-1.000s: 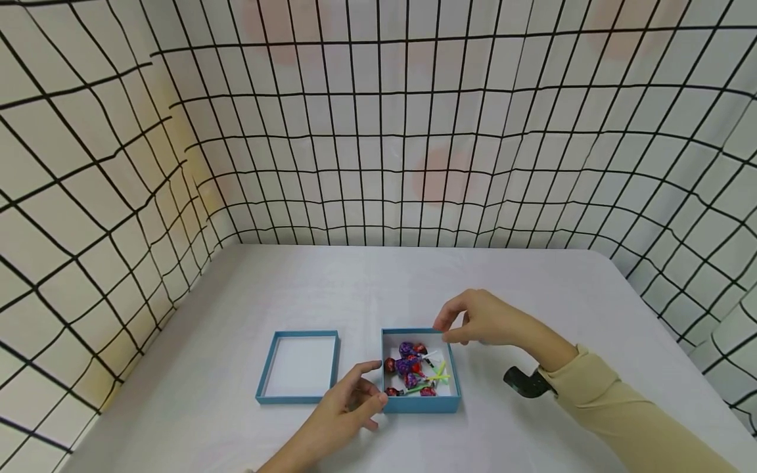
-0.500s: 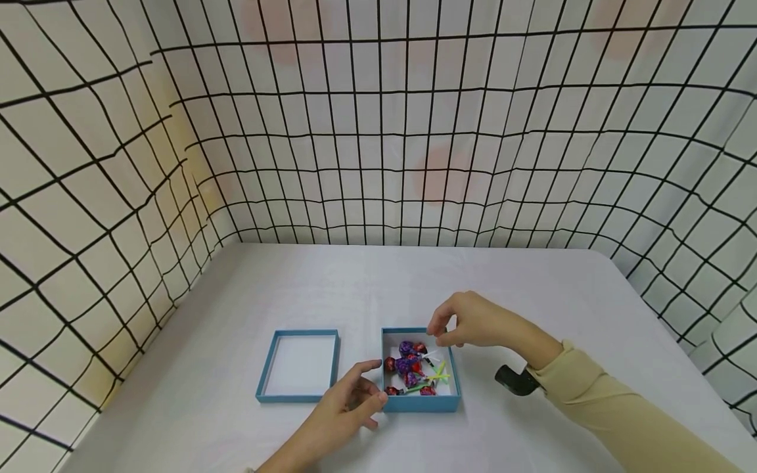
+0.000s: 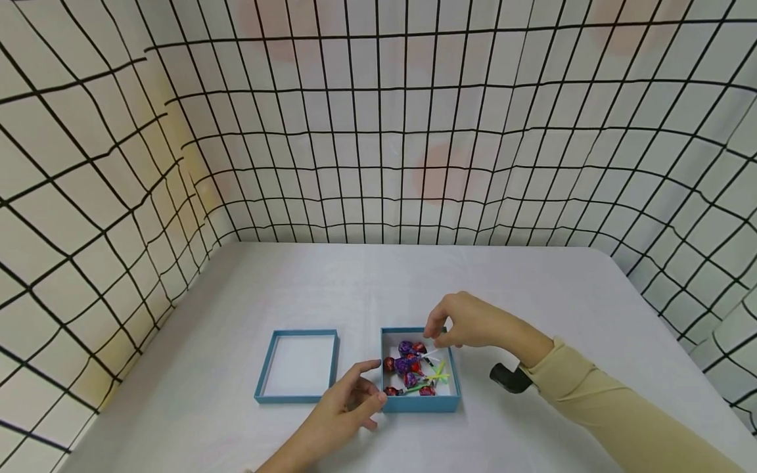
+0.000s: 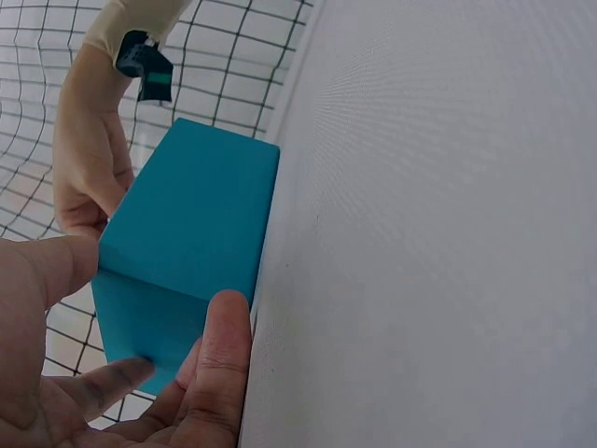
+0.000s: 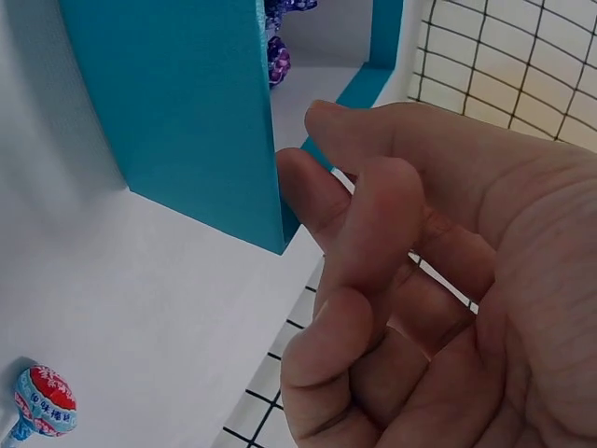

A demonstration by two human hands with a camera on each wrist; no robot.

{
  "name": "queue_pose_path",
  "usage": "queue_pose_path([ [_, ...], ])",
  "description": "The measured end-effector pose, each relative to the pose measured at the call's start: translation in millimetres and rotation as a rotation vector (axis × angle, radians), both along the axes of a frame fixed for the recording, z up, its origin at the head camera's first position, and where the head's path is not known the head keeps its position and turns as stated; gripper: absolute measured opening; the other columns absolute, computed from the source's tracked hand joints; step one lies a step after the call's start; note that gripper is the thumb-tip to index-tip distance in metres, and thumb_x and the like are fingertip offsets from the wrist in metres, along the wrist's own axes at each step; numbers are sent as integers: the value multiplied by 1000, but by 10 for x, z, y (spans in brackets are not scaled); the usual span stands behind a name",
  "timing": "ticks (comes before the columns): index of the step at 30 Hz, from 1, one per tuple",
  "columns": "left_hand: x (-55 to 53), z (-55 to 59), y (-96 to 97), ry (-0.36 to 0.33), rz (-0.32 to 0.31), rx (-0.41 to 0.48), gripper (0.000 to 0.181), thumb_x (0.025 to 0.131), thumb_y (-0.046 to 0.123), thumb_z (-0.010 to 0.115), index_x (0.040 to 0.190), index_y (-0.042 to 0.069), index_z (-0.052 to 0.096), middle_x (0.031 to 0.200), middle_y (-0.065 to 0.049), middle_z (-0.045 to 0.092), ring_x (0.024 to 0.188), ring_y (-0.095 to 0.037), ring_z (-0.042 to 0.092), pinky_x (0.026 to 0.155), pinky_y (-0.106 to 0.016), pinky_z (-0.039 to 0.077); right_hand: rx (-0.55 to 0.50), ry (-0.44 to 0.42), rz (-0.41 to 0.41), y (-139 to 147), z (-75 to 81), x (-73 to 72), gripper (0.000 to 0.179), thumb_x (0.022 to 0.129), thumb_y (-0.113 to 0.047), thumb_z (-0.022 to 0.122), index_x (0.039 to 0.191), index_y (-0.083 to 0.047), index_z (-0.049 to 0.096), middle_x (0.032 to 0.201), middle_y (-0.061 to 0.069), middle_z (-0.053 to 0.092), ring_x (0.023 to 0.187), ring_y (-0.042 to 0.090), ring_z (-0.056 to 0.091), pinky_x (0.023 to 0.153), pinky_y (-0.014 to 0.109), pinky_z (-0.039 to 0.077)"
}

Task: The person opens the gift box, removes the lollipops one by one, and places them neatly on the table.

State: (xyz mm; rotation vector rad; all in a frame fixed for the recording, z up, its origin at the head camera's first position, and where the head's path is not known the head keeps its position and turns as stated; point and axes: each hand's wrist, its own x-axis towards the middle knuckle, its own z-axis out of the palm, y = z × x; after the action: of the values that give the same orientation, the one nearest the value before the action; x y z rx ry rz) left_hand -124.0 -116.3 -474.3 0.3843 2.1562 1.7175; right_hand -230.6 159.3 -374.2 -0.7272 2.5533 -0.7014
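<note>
A blue open box (image 3: 421,404) holds several lollipops (image 3: 408,364) in purple and red wrappers, with coloured sticks. My left hand (image 3: 342,407) touches its left side, thumb at the near-left corner and fingers against the wall; the left wrist view shows fingertips (image 4: 227,322) on the blue wall (image 4: 159,317). Over the far-right corner is my right hand (image 3: 470,322), fingers bent downward. In the right wrist view its thumb and index finger (image 5: 298,182) stand apart at the rim, with nothing visible between them. A single red-and-blue lollipop (image 5: 45,401) lies on the table there.
Left of the box lies a shallow blue-rimmed lid (image 3: 296,399) with a white inside. The table (image 3: 378,282) has a white cover. Black netting (image 3: 378,164) over white walls surrounds it at the back and sides. A black wrist camera (image 3: 510,378) hangs from the right sleeve.
My right hand has shifted left and slightly inward, from the box's right edge to over its far-right corner. The left hand, box and lid look unmoved.
</note>
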Motion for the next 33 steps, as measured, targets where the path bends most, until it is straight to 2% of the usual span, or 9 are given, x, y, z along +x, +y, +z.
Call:
queue_pose_path([
  [9, -2, -12, -16, 2, -7, 18, 59, 109, 29, 65, 161, 10, 43, 112, -10, 66, 92, -19, 71, 74, -27, 66, 52, 21, -18, -87, 4, 73, 7, 93, -7, 83, 96, -13, 84, 91, -6, 79, 66, 9, 63, 58, 25, 57],
  [14, 1, -28, -22, 2, -10, 30, 59, 110, 27, 64, 161, 8, 42, 112, -10, 66, 92, -19, 71, 73, -28, 67, 94, 79, -34, -121, -17, 130, 8, 91, -7, 85, 95, -14, 84, 94, -3, 80, 70, 7, 64, 60, 25, 56],
  [21, 12, -25, -5, -10, 4, 20, 59, 110, 27, 65, 161, 9, 43, 112, -9, 66, 91, -19, 70, 73, -29, 67, 118, 115, -32, -113, -69, 143, 9, 90, -6, 86, 91, -15, 83, 86, -8, 77, 72, 7, 62, 60, 24, 53],
  [33, 15, 12, -6, -5, 6, 12, 58, 109, 31, 66, 160, 11, 45, 111, -10, 65, 90, -19, 70, 73, -26, 66, 164, 153, -38, -138, -118, 164, 12, 88, -5, 87, 87, -15, 82, 84, -7, 75, 75, 8, 62, 63, 26, 55],
])
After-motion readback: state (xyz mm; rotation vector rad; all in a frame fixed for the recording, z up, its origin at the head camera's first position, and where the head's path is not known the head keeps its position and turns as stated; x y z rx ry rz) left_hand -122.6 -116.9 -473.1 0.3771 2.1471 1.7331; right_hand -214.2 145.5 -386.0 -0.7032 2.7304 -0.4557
